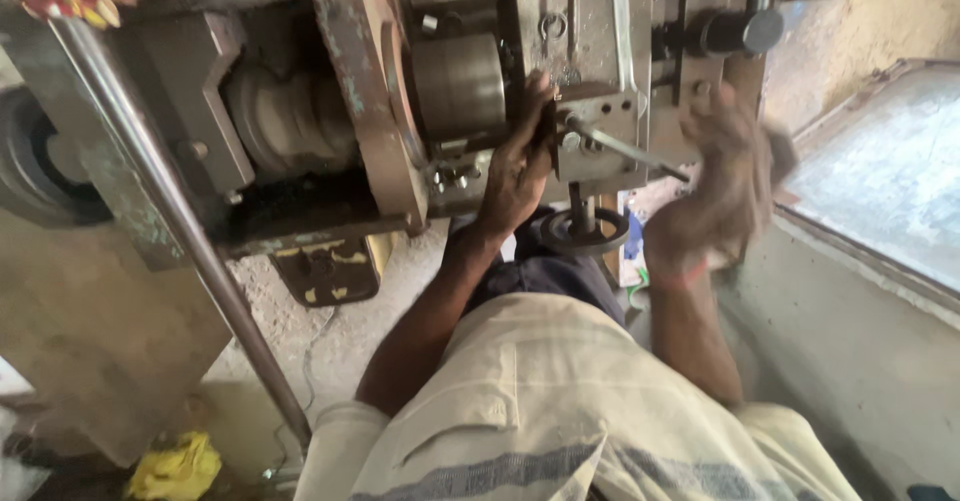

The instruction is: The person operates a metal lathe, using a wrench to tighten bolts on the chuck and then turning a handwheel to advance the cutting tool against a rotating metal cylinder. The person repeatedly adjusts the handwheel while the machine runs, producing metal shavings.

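Both hands were up on the machine. My left hand (517, 166) lay against the grey metal block (590, 81) at the machine's front, fingers curled round its left edge, just beside the dull steel cylinder (460, 86). My right hand (722, 176) was blurred, fingers bent and closed near the outer end of the thin lever rod (625, 151) that stuck out from the block; I could not tell if it actually gripped the rod. Something brownish, maybe a rag, showed at that hand, too smeared to name. A red band sat on my right wrist.

Below the block a small dark handwheel (585, 229) hung on a short shaft, between my two forearms. Above the right hand a black round knob (738, 31) jutted out on a bar. Left of the cylinder, a rusty flat plate (365, 91) and a grooved pulley (290, 116) behind it. A long shiny steel bar (170, 211) ran diagonally down toward the floor. A yellow crumpled thing (178, 466) lay on the floor at lower left. My striped cream shirt (560, 411) filled the bottom.
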